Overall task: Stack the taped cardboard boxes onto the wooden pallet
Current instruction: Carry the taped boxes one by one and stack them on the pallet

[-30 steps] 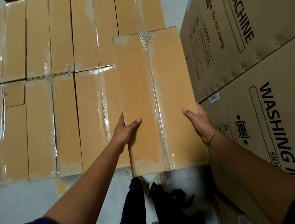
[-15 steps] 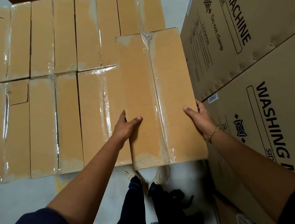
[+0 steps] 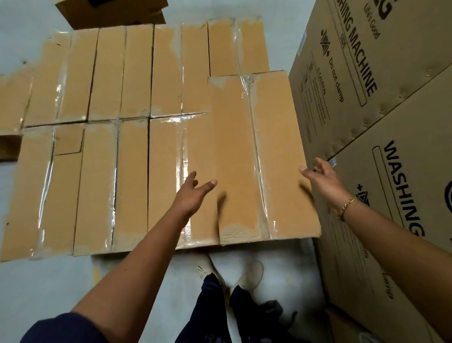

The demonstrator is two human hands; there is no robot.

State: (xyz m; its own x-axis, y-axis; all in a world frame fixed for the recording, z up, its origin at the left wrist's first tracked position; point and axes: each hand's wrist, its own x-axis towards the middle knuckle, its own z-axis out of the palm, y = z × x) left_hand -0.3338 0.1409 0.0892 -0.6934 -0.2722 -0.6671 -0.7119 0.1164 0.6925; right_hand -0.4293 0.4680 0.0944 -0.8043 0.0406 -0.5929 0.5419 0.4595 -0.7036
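The taped cardboard box (image 3: pixel 261 154) lay lengthwise up the frame between the left hand (image 3: pixel 191 199) and right hand (image 3: pixel 327 181), both spread open, empty.

Both arms reach forward, forearms bare. Left hand (image 3: pixel 194 194): fingers straight, thumb splayed toward the right, holding nothing. Right hand (image 3: pixel 325 180): fingers loosely spread, thumb pointing left, holding nothing.
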